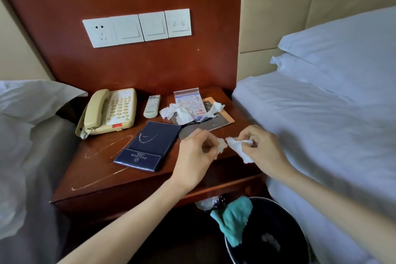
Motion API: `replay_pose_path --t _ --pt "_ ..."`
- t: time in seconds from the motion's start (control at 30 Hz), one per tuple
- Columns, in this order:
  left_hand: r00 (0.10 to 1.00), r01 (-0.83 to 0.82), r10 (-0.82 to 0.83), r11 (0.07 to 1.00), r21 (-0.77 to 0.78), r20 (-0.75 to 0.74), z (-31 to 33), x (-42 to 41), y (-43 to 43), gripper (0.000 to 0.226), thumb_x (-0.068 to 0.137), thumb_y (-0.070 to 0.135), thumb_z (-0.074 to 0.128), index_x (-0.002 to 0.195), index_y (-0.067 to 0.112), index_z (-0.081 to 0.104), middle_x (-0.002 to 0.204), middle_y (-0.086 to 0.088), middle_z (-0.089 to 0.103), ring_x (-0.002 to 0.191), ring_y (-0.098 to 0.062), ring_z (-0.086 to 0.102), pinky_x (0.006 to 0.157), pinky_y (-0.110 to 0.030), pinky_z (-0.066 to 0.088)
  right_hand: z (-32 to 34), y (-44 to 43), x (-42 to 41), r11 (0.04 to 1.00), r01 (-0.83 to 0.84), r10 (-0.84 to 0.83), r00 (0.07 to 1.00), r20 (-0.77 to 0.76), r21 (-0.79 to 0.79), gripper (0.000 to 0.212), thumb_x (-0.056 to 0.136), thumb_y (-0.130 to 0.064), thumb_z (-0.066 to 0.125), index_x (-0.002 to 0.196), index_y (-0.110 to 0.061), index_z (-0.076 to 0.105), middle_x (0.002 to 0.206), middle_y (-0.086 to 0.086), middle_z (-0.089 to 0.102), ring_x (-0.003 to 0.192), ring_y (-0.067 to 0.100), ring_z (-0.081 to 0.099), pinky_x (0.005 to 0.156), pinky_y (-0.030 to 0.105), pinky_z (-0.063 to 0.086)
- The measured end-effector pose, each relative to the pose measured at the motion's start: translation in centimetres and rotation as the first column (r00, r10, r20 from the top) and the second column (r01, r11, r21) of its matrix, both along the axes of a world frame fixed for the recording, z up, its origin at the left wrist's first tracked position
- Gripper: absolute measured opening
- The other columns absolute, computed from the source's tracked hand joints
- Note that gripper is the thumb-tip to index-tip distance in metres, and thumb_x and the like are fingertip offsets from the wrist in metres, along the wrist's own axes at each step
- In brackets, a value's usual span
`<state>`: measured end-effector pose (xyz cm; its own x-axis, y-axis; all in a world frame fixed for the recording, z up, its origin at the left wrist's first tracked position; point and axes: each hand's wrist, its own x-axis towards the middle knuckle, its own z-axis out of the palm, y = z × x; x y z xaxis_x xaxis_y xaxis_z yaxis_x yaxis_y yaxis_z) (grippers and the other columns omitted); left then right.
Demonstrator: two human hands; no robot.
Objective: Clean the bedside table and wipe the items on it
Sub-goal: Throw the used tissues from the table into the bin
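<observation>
The wooden bedside table (102, 180) carries a beige telephone (111, 111), a white remote control (152, 106), a dark blue folder (150, 146) and a plastic packet (189, 100) lying on a grey mat (222, 121). Crumpled white tissues (180, 112) lie around the packet. Over the table's front right corner, my left hand (194, 154) pinches a small scrap of white tissue (221, 146). My right hand (262, 146) grips a larger crumpled tissue (237, 146). The two pieces are a little apart.
A black waste bin (285, 221) stands on the floor below the table's right corner, with a teal cloth (233, 221) draped over its rim. Beds with white linen flank the table on the left (25, 135) and right (321, 124). A switch panel (137, 28) is on the wall.
</observation>
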<state>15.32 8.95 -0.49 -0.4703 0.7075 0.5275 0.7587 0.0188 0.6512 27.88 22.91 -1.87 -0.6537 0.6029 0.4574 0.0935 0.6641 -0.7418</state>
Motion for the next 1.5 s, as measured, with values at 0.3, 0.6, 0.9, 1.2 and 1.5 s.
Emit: replay_pose_path --t 0.3,0.6,0.9,1.2,1.5 --pt "0.969 0.211 -0.169 0.944 -0.252 0.18 -7.2 5.5 1.2 0.009 0.076 0.001 0.068 0.08 0.009 0.067 0.082 -0.004 0.064 0.07 -0.009 0.059 0.067 -0.016 0.048 -6.0 1.4 7.2 0.998 -0.057 0.056 0.839 0.541 -0.015 0.022 0.073 0.01 0.051 0.078 -0.009 0.061 0.067 -0.006 0.054 0.062 0.009 0.048 0.048 0.013 0.031" --pt "0.917 0.278 -0.048 0.79 -0.547 0.397 -15.0 9.5 2.7 0.015 0.079 0.001 0.059 0.092 0.007 0.066 0.085 -0.002 0.064 0.078 -0.016 0.06 0.065 -0.012 0.043 -10.6 4.1 8.6 0.99 -0.134 0.11 0.588 0.801 -0.038 0.022 0.068 0.013 0.044 0.077 0.0 0.059 0.082 0.01 0.063 0.081 0.028 0.058 0.066 0.035 0.043" --pt "0.954 0.251 -0.058 0.688 -0.68 0.293 -15.7 10.1 3.1 0.029 0.088 0.008 0.05 0.115 0.009 0.063 0.118 -0.007 0.065 0.113 -0.021 0.058 0.094 -0.022 0.042 -11.7 4.1 8.7 0.983 -0.153 0.164 0.504 0.848 -0.099 0.019 0.077 0.006 0.049 0.09 0.002 0.062 0.092 0.016 0.065 0.085 0.033 0.06 0.071 0.036 0.048" --pt "0.973 0.192 -0.079 0.801 -0.567 0.218 -9.8 7.6 2.0 0.026 0.093 0.014 0.051 0.117 0.011 0.062 0.114 -0.002 0.066 0.103 -0.011 0.059 0.088 -0.019 0.046 -9.2 3.6 7.8 0.98 -0.178 0.177 0.604 0.777 -0.085 0.014 0.079 -0.01 0.06 0.092 -0.011 0.065 0.099 0.009 0.065 0.092 0.025 0.059 0.08 0.033 0.048" --pt "0.997 0.025 -0.054 0.894 -0.448 -0.051 -1.5 3.5 -0.5 0.02 0.09 0.012 0.057 0.106 0.017 0.067 0.099 0.007 0.069 0.086 -0.007 0.061 0.077 -0.009 0.044 -5.0 4.0 6.0 0.986 -0.096 0.154 0.832 0.533 -0.136 0.014 0.079 -0.007 0.062 0.087 -0.017 0.068 0.085 0.001 0.07 0.083 0.016 0.066 0.078 0.028 0.051"
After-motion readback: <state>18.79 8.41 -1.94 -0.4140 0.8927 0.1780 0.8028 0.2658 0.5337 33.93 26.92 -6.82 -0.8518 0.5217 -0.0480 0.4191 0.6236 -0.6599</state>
